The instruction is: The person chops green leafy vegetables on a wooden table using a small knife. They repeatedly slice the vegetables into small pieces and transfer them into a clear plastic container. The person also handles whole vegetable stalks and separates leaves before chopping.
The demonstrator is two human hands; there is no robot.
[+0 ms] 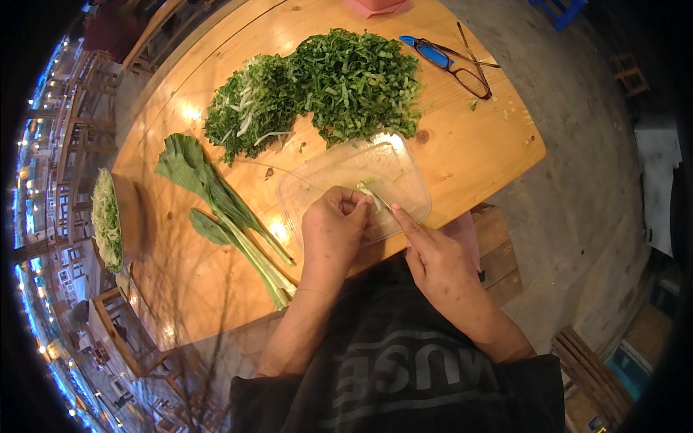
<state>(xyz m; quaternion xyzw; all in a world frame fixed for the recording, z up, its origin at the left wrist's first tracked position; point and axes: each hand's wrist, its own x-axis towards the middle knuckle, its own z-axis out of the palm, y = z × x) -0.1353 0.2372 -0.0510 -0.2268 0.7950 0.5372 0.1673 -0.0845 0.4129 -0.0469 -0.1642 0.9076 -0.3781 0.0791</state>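
My right hand (433,249) grips a small knife (380,199), index finger along its back, the handle hidden in the palm. The blade meets a pale piece of vegetable stalk (365,188) above a clear plastic lid or shallow tray (308,184). Curled fingers of my left hand (346,211) are at that stalk piece, pinching it. Beyond the plastic lie a big heap of chopped dark leafy greens (352,81) and, touching it, a smaller heap of finely shredded greens (249,103). Whole leafy stalks (233,214) rest left of my left hand.
A metal bowl (129,216) of pale and green shreds stands at the table's left edge. Eyeglasses (470,81) lie at the back right over a blue object (433,53). A pink container (376,6) is at the far edge. Wooden stools and benches surround the wooden table (465,157).
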